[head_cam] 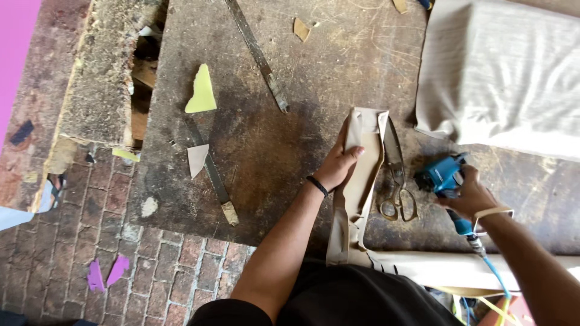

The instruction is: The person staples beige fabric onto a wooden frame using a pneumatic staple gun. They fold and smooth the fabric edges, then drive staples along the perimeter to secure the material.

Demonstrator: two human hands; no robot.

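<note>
I see the worn wooden bench [290,139] filling most of the view, with a big grey upholstered cushion [501,72] lying at its far right corner. My left arm stretches forward from the near edge, wrist straight, and my left hand [339,162] is clamped on a long beige strip of material [362,181], thumb on top near its far end; the strip runs back toward the near edge, where it hangs over. My right arm comes in from the near right corner, elbow bent, and my right hand [470,196] is wrapped around a blue power tool [444,176] whose blue cord [492,268] trails off the near edge. A pair of scissors [397,181] lies flat between strip and tool, just beside the strip. Toward the left edge sits a pale yellow scrap [201,92].
</note>
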